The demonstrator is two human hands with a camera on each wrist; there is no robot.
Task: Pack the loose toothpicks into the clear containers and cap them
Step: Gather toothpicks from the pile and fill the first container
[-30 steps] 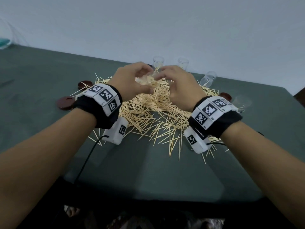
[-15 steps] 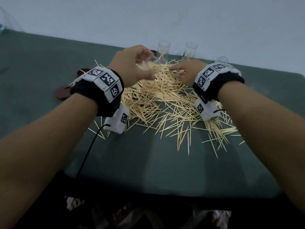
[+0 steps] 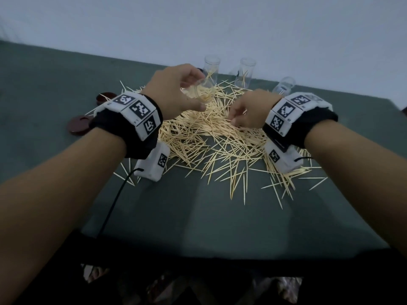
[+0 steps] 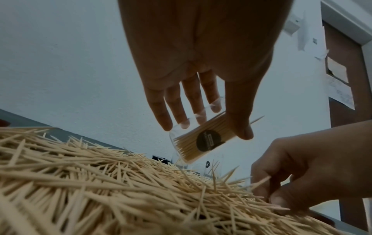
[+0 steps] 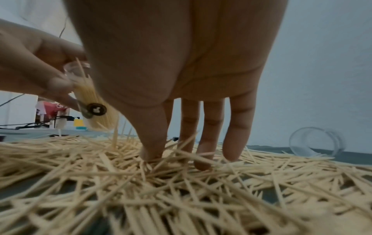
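Holding container (image 4: 198, 141) in L grip (image 4: 201, 79).

Two containers (image 3: 211, 68) stand behind the toothpick pile (image 3: 211, 139); caps (image 3: 79, 126) lie left.

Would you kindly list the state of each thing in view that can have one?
held container: uncapped, tilted, partly filled with toothpicks, gripped by the left hand
right hand: fingers down in the toothpick pile
two rear containers: upright, uncapped, nearly empty
fallen container: on its side, uncapped
caps: loose on the table
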